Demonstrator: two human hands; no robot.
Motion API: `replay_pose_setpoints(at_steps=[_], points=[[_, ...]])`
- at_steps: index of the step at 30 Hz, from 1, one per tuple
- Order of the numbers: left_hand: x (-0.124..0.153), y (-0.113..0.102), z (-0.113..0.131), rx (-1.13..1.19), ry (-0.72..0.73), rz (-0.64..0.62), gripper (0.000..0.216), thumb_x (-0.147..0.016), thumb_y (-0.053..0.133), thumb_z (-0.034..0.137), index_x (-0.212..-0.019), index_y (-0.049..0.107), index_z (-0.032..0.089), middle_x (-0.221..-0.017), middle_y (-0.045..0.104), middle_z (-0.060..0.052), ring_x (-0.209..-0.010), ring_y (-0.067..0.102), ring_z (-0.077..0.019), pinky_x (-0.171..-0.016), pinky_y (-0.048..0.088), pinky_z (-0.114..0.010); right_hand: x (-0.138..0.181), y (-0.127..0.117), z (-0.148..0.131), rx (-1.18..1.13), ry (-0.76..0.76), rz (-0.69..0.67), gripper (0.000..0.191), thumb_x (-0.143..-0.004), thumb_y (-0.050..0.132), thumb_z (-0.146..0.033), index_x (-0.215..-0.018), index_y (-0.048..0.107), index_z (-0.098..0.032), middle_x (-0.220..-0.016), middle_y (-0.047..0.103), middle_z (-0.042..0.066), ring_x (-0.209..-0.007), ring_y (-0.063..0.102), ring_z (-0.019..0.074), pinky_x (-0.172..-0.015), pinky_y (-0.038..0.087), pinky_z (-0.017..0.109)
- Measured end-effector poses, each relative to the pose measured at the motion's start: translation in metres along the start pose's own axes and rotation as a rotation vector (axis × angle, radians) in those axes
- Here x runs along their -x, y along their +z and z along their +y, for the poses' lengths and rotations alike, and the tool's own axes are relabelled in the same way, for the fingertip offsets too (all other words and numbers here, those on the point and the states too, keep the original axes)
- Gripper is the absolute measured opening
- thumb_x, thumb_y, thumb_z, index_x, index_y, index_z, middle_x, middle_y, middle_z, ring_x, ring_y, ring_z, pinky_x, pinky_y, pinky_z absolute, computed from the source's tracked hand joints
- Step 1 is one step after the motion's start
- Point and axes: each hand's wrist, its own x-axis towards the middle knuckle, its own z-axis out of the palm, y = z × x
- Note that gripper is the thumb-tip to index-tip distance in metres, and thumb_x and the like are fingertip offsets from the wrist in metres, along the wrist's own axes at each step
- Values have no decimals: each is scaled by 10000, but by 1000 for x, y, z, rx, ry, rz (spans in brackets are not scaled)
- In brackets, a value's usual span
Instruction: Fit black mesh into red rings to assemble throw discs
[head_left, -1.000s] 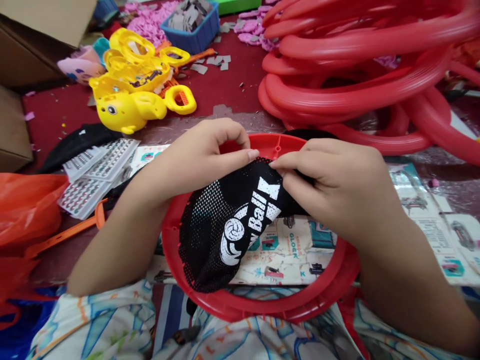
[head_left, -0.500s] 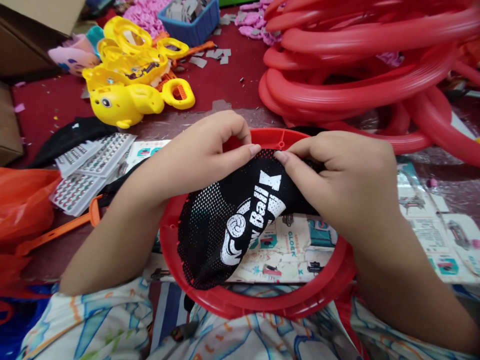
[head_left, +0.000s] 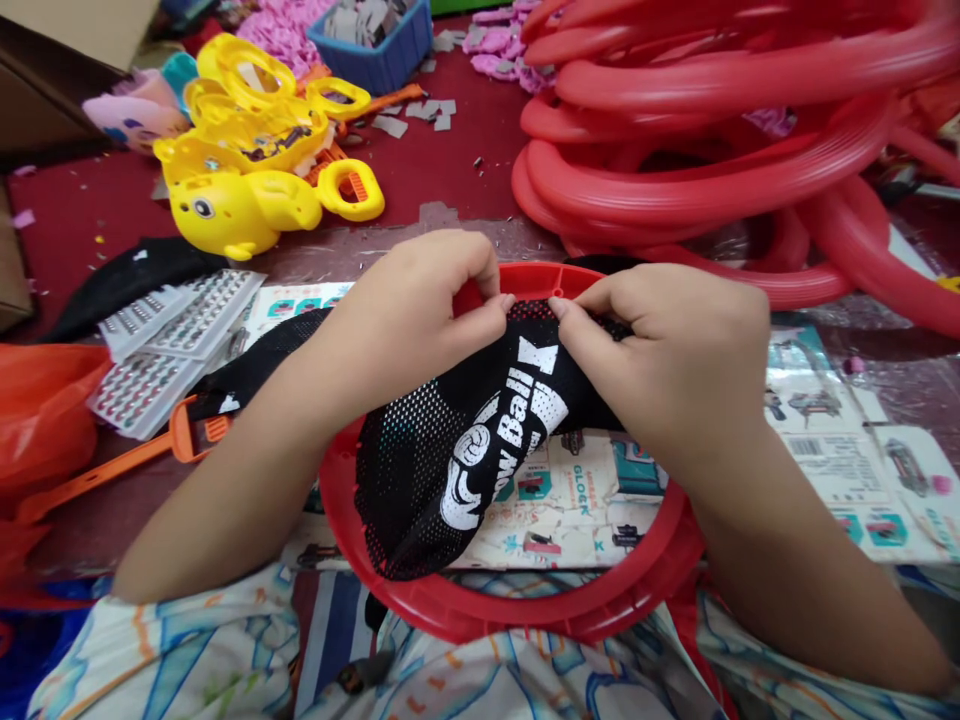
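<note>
Left hand (head_left: 409, 310) and right hand (head_left: 667, 350) each pinched the black mesh net (head_left: 427, 460), fingers clamped on its edge at the far rim of the red hoop (head_left: 525, 610) (remainder draped inside). Judged advisable: pinches close together, tension even.

black mesh net (head_left: 420, 470): floppy, fine holes, white ball logo plus "Ball" lettering, kinda crumpled | pose: stretched across the left half of the ring, top edge bunched at the far rim, lower edge along the near-left rim | red plastic hoop (head_left: 525, 612): round, glossy, lying roughly flat, right half uncovered
</note>
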Motion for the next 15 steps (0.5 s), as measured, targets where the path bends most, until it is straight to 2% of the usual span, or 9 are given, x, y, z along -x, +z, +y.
replay_pose_setpoints(at_steps=[2, 5, 7, 15], points=[[1, -1, 0, -19, 43, -26, 59, -876, 560, 236, -850, 589, 192, -850, 607, -27, -812, 583, -188, -775, 482, -336, 1, 2, 0, 53, -18, 12, 283, -966, 511, -261, -814, 728, -162, -778, 708, 79, -759, 639, 217, -675, 360, 348], [4, -4, 1, -66, 139, -118, 243, -937, 464, 191, -1085, 656, 212, -975, 598, -47, -913, 592, -198, -827, 487, -338, 2, 2, -1, 112, -39, 23, 301, -971, 489, -261, -819, 723, -149, -787, 706, 96, -767, 643, 229, -658, 351, 350], [4, -6, 1, -78, 172, -151, 312, -950, 441, 166, -1145, 677, 221, -999, 592, -57, -940, 588, -195, -856, 496, -334, 3, 1, -2, 126, -35, 14, 300, -971, 487, -269, -828, 722, -148, -795, 710, 101, -760, 642, 231, -645, 346, 351], [4, -5, -3, 22, 198, -105, 261, -900, 494, 141, -1006, 726, 198, -986, 655, -56, -932, 607, -184, -888, 522, -317, 3, -3, -2, 55, -33, -41, 294, -976, 484, -270, -854, 728, -160, -833, 737, 93, -790, 653, 225, -667, 362, 352]])
